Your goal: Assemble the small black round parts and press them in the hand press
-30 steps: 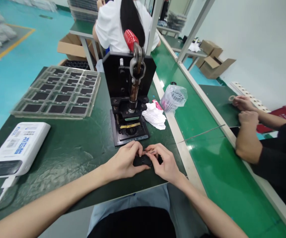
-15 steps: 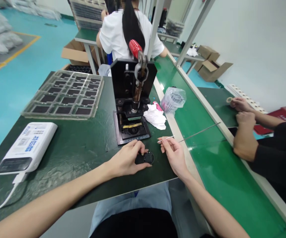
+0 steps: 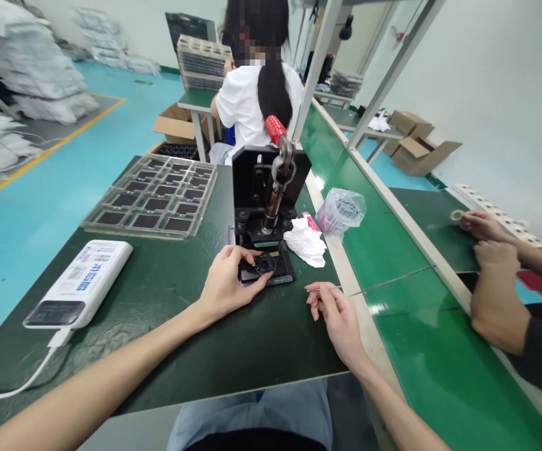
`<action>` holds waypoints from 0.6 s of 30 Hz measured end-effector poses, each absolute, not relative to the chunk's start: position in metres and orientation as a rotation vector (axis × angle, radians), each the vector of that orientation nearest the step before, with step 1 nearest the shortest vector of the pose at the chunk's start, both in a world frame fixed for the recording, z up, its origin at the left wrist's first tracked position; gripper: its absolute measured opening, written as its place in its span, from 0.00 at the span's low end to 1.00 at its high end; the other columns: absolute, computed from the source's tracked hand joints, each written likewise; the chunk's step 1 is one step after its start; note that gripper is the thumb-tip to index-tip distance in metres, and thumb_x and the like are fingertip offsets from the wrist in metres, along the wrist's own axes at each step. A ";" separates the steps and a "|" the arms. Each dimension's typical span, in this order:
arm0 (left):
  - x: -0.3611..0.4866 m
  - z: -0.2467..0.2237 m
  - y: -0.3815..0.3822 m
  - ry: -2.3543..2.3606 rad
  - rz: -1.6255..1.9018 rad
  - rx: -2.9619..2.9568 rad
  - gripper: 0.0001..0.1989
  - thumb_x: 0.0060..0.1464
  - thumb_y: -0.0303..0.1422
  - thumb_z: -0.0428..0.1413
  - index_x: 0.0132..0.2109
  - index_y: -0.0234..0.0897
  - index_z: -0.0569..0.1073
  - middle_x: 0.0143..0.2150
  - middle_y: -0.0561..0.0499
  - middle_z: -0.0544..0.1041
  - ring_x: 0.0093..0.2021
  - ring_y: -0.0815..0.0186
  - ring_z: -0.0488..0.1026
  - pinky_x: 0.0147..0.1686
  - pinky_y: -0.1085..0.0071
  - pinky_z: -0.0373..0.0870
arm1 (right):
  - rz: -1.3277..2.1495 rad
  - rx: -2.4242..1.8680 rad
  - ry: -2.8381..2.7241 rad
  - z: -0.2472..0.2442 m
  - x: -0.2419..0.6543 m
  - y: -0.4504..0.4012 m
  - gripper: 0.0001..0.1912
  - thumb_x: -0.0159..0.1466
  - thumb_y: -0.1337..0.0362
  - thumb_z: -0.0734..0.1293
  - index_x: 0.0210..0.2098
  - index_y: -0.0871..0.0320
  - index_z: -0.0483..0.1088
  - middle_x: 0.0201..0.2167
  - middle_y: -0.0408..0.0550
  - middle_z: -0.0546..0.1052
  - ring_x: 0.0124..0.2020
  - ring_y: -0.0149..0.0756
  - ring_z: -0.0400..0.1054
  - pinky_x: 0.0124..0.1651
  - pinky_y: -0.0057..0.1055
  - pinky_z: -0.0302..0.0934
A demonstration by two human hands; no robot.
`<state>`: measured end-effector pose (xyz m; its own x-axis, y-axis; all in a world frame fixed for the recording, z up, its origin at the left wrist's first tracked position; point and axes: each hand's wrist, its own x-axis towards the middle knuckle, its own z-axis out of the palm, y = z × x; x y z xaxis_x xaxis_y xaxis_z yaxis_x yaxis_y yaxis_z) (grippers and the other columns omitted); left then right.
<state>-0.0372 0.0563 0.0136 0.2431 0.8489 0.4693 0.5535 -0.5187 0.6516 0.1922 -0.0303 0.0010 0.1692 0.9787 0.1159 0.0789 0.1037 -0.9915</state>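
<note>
A long dark green counter [image 3: 168, 369] runs out from the person, with a green conveyor belt [image 3: 407, 263] alongside it on the right. Beyond the belt, a co-worker in black sleeves has two hands [image 3: 484, 227] at a second dark green mat, just beside a small ring [image 3: 457, 215]. Farther off, a person in a white shirt [image 3: 252, 106] sits with their back turned.

On the counter, a clear plastic tray [image 3: 151, 200] with rows of dark square pads lies at the far left, and a white power bank [image 3: 78, 285] lies nearer, with a white cable [image 3: 17, 393] running from it. In the middle stands a black hand press [image 3: 271, 188] with a red-tipped lever. A crumpled white cloth [image 3: 305, 244] and a clear plastic bag [image 3: 341, 212] sit just to its right.

The left hand [image 3: 233, 275] curves narrowly over the press base, its thumb and fingers around a small round black part [image 3: 264, 264] seated there. The right hand [image 3: 337, 319], apart from the press, pinches a thin metal pick [image 3: 323, 289] near the counter's edge.
</note>
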 end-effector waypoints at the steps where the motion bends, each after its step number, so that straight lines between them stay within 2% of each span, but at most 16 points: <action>1: -0.037 0.013 0.056 1.290 1.162 2.167 0.16 0.56 0.39 0.64 0.39 0.42 0.63 0.45 0.48 0.81 0.47 0.57 0.75 0.47 0.59 0.73 | 0.976 -1.243 -1.167 0.000 0.193 -0.031 0.21 0.73 0.48 0.63 0.39 0.59 0.77 0.29 0.46 0.73 0.22 0.27 0.65 0.25 0.26 0.62; 12: -0.037 0.015 0.057 1.249 1.179 2.175 0.14 0.55 0.38 0.63 0.40 0.41 0.65 0.47 0.48 0.81 0.48 0.56 0.74 0.50 0.57 0.72 | 0.869 -1.328 -1.224 -0.003 0.192 -0.032 0.25 0.75 0.47 0.60 0.38 0.60 0.77 0.29 0.46 0.73 0.23 0.29 0.65 0.27 0.27 0.63; 15: -0.037 0.015 0.056 1.281 1.176 2.198 0.15 0.54 0.38 0.63 0.41 0.41 0.65 0.49 0.47 0.80 0.49 0.55 0.74 0.50 0.56 0.72 | 0.775 -1.332 -1.270 -0.003 0.191 -0.032 0.23 0.75 0.50 0.60 0.37 0.59 0.77 0.34 0.48 0.76 0.26 0.30 0.68 0.30 0.28 0.67; 18: -0.037 0.014 0.057 1.304 1.177 2.195 0.16 0.54 0.39 0.64 0.41 0.41 0.65 0.48 0.47 0.80 0.49 0.55 0.73 0.49 0.57 0.72 | 0.626 -1.309 -1.297 0.001 0.192 -0.033 0.19 0.76 0.54 0.60 0.39 0.58 0.77 0.41 0.52 0.79 0.34 0.35 0.74 0.35 0.31 0.73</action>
